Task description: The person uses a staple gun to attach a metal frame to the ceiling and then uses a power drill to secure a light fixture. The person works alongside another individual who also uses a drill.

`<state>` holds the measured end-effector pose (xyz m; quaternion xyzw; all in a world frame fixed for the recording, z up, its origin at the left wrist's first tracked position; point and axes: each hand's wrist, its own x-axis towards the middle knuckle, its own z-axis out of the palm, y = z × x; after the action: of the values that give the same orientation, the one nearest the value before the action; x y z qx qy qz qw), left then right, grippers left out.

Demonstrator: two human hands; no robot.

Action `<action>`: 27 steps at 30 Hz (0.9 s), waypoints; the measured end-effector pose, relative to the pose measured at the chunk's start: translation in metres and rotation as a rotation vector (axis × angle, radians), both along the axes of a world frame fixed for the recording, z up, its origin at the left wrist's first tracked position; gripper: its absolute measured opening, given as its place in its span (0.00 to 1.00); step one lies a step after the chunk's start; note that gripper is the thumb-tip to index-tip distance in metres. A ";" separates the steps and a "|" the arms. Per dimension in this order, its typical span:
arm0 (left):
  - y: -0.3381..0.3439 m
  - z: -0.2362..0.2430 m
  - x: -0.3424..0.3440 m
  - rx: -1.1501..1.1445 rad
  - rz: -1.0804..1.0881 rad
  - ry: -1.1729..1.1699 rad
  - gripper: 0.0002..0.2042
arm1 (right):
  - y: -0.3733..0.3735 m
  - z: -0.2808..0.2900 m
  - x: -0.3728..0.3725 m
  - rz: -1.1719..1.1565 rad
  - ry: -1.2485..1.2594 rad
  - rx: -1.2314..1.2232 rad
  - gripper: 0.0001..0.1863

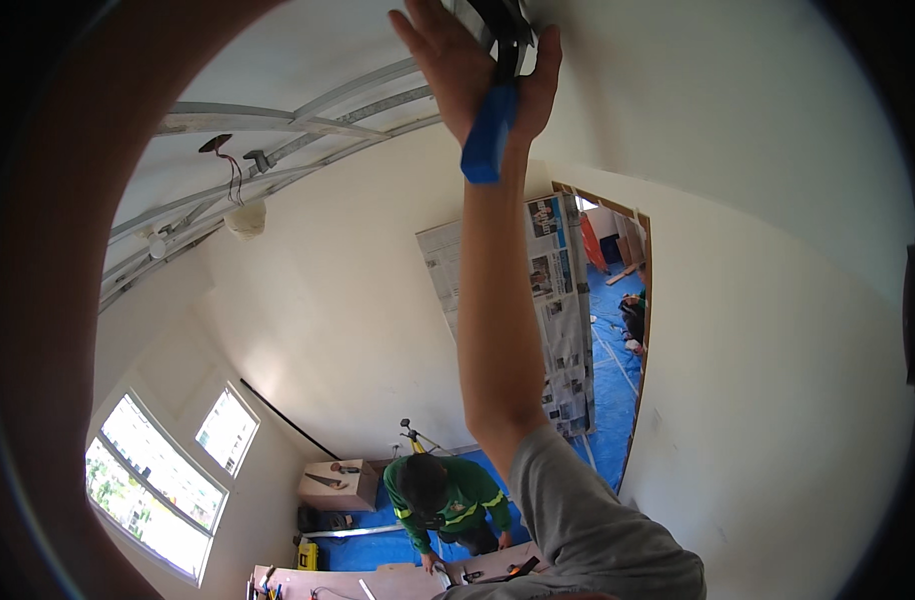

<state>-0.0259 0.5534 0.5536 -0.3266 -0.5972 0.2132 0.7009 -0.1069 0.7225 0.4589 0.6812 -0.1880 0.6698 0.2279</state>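
- Reaching up above the newspaper-covered panel, my right hand is spread wide, palm toward the camera and thumb well apart from the fingers; the upper edge cuts off some fingertips.
- The blue-handled tool, likewise above the panel, crosses in front of my palm and wrist. Its black part runs out of view, so I cannot tell its kind. My fingers are not wrapped round it; whether my palm bears its weight cannot be told.
- My left hand is out of view; I cannot tell how far open it is or what it holds.
- Done, as I judge it: the metal ceiling frame is up, above and left of the panel; the pale wall to the panel's right looks surfaced, with slight marks.
- Remaining, as I judge it: the frame's bars are uncovered, and loose wires hang above and left of the panel. The room seems partway finished; progress at the tool's far end cannot be judged.
- Below and left of the panel, 1 co-worker in green bends over a bench; farther left, a handsaw lies on a wooden box.
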 end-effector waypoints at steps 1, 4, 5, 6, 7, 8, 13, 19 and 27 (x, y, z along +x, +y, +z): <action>0.000 -0.001 0.003 -0.012 0.039 -0.026 0.10 | 0.003 0.008 -0.003 0.166 -0.013 -0.005 0.44; 0.003 -0.004 0.006 -0.034 0.126 -0.037 0.10 | 0.016 0.037 -0.019 -0.015 0.180 -0.101 0.33; 0.003 -0.004 0.006 -0.039 0.134 -0.051 0.10 | 0.023 0.042 -0.024 -0.043 0.165 -0.130 0.33; 0.004 -0.004 0.008 -0.048 0.141 -0.064 0.10 | 0.029 0.046 -0.029 -0.051 0.147 -0.150 0.33; 0.004 -0.003 0.009 -0.060 0.151 -0.073 0.10 | 0.034 0.047 -0.033 -0.055 0.130 -0.168 0.33; 0.004 -0.003 0.010 -0.078 0.162 -0.087 0.10 | 0.038 0.047 -0.036 -0.059 0.121 -0.187 0.33; 0.007 -0.005 0.009 -0.165 0.217 -0.152 0.11 | 0.049 0.051 -0.045 -0.058 0.080 -0.215 0.33; 0.012 -0.002 0.018 -0.251 0.243 -0.222 0.12 | 0.051 0.078 -0.044 -0.036 0.089 -0.143 0.34; 0.019 -0.012 0.000 -0.127 -0.146 0.000 0.08 | 0.032 0.037 -0.011 -0.090 0.025 -0.284 0.28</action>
<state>-0.0257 0.5722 0.5414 -0.4131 -0.5569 0.1989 0.6926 -0.1179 0.7542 0.4960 0.6415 -0.1189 0.6701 0.3540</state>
